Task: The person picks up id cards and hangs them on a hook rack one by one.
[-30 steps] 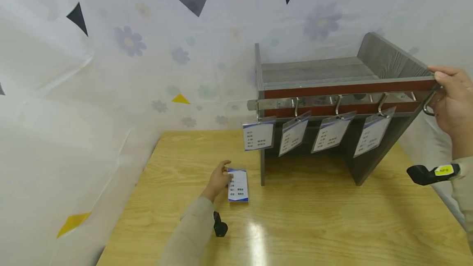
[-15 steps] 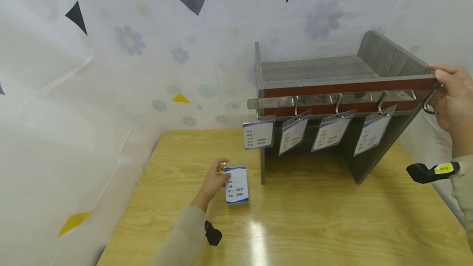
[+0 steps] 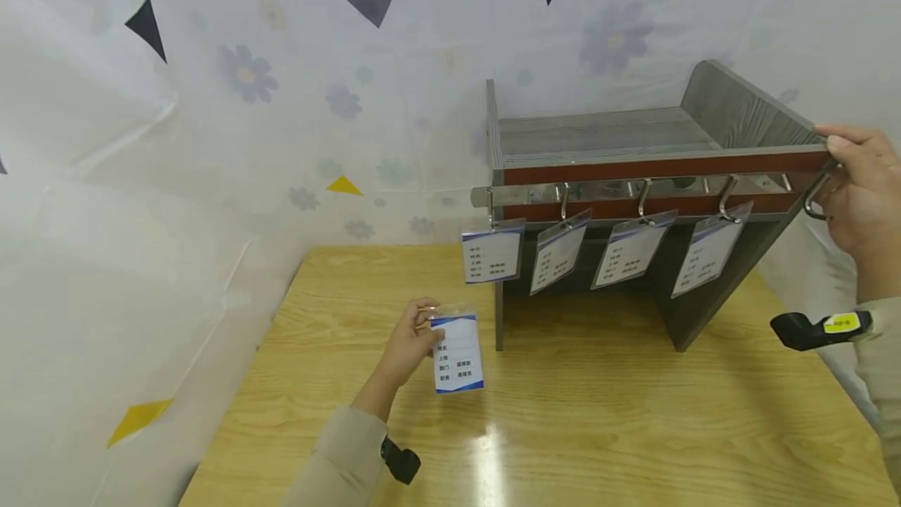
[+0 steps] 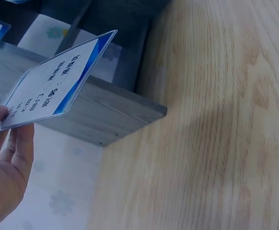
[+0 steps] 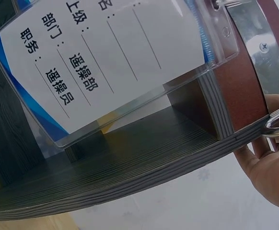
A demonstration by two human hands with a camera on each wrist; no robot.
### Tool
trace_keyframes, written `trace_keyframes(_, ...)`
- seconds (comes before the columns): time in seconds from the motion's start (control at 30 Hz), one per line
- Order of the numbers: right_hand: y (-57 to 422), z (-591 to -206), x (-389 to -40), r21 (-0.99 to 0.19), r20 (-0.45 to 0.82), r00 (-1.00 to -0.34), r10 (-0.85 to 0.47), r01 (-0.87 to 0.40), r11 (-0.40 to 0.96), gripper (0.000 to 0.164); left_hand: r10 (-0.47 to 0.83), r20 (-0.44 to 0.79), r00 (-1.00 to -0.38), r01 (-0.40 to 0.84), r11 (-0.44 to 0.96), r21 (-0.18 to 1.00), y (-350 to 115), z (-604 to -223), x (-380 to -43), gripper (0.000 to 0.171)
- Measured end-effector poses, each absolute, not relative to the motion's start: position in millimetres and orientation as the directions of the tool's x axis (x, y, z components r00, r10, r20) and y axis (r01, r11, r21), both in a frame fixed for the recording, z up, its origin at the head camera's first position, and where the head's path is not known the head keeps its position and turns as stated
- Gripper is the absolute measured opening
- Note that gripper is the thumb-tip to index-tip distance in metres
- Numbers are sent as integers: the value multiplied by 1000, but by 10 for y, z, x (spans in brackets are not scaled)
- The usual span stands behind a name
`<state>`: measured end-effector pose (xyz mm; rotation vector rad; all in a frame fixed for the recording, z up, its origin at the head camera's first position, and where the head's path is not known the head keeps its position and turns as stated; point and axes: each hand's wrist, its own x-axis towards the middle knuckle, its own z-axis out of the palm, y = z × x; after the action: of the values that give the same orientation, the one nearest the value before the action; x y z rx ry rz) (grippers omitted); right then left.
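My left hand (image 3: pixel 408 346) pinches a clear-sleeved ID badge (image 3: pixel 459 358) by its upper left side, thumb on the printed face. In the left wrist view, the badge (image 4: pixel 53 84) tilts above the table, clear of the wood. At the far right, my right hand (image 3: pixel 869 186) grips the front upper corner of a grey wooden rack (image 3: pixel 767 112). Several similar badges (image 3: pixel 636 250) hang from metal hooks (image 3: pixel 644 200) along its front. Beside my right hand, the rightmost hook (image 3: pixel 815 206) carries no badge. The right wrist view shows a hanging badge (image 5: pixel 96 72) up close.
The rack stands on a light wooden table (image 3: pixel 605 429) near the back wall. A patterned sheet (image 3: pixel 281 131) with flowers and triangles covers the wall behind and to the left. The rack's side panel (image 4: pixel 115 112) stands close to the held badge.
My left hand has lifted the badge from the tabletop and brought it slightly closer to me; it now looks larger and tilted. My right hand stays on the rack's corner.
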<state>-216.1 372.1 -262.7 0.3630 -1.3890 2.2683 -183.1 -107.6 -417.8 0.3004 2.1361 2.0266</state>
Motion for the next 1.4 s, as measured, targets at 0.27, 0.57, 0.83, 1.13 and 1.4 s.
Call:
trace_keyframes(0.27,3733,-2628,-2164,-778,415,-876,247,-482,-403,19,295,36,-955,56,58,997,-972,-4016,-1724,38)
trace_keyframes(0.57,3750,-2644,-2175,-772,425,-876,228,-482,-414,20,321,93,-943,97,-2,995,-867,-4048,-1740,34)
trace_keyframes(0.83,3751,-2652,-2175,-754,439,-872,214,-488,-440,20,310,162,-937,170,-4,985,-750,-4026,-1755,24)
trace_keyframes(1.13,3756,-2646,-2173,-746,437,-874,210,-483,-458,18,355,196,-914,187,-62,980,-624,-3878,-1707,26)
trace_keyframes(1.4,3765,-2639,-2151,-790,423,-882,207,-471,-392,20,414,217,-884,226,-28,974,-496,-3584,-1586,26)
